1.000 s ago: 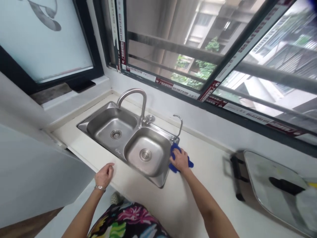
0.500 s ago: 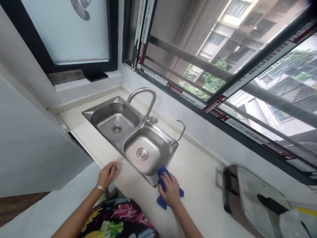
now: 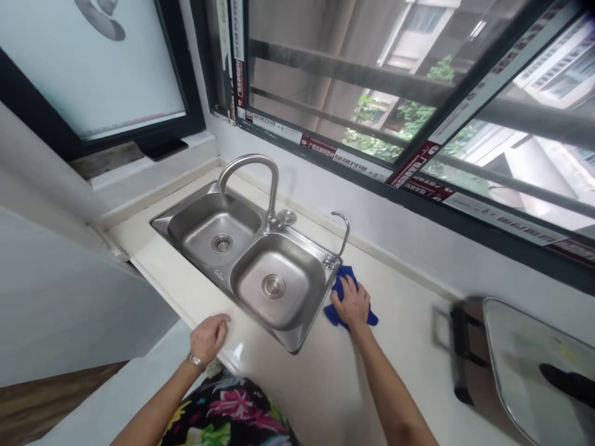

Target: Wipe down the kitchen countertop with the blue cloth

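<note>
So the left hand (image 3: 209, 337) is at the front edge of the smooth off-white counter (image 3: 176, 282), fingers curled in with nothing visible in them, metal band on the wrist. Then there's the double sink (image 3: 279, 316), brushed steel, two rounded bowls, the tall arched faucet (image 3: 273, 186) behind and a skinny hooked spout (image 3: 346, 232) at the back right corner. Right hand (image 3: 353, 303) is pressing a crumpled blue cloth (image 3: 332, 314), fingers spread over it, flat on the counter just beside the sink's right rim. Bare counter runs from there to the boxy pan (image 3: 474, 359) with black handle and glass lid.
</note>
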The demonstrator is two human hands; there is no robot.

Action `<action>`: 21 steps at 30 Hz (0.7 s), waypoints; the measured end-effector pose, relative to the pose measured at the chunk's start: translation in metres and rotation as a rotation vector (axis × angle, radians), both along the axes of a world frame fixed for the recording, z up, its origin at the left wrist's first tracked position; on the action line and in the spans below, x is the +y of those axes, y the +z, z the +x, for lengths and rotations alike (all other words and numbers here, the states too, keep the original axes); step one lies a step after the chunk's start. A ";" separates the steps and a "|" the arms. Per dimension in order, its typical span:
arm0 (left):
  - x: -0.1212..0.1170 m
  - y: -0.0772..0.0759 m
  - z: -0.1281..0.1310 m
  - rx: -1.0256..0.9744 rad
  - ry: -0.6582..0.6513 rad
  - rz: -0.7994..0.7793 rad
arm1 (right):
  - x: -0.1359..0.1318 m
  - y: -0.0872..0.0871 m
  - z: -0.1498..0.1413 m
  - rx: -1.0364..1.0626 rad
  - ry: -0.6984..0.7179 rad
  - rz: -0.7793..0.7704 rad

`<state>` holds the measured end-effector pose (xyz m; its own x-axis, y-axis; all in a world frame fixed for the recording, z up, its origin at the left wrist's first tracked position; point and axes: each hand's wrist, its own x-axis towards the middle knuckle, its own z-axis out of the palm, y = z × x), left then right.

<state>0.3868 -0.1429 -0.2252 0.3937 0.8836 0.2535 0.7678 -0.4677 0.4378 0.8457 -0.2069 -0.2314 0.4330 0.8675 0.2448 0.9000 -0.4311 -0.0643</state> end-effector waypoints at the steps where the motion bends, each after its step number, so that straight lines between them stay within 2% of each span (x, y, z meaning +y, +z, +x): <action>1: 0.000 0.001 0.001 0.005 0.001 0.018 | 0.007 0.000 0.005 -0.002 -0.004 -0.003; 6: 0.002 0.003 0.004 0.024 -0.015 0.065 | 0.040 -0.002 0.032 -0.037 -0.015 0.013; 12: 0.002 0.005 0.006 0.036 -0.028 0.067 | 0.070 -0.006 0.054 -0.082 0.005 -0.040; 16: 0.002 0.005 0.006 0.020 -0.030 0.085 | 0.073 -0.006 0.055 -0.124 0.030 -0.039; 21: 0.001 0.005 0.005 -0.019 -0.051 0.096 | 0.065 -0.003 0.041 -0.179 0.131 -0.063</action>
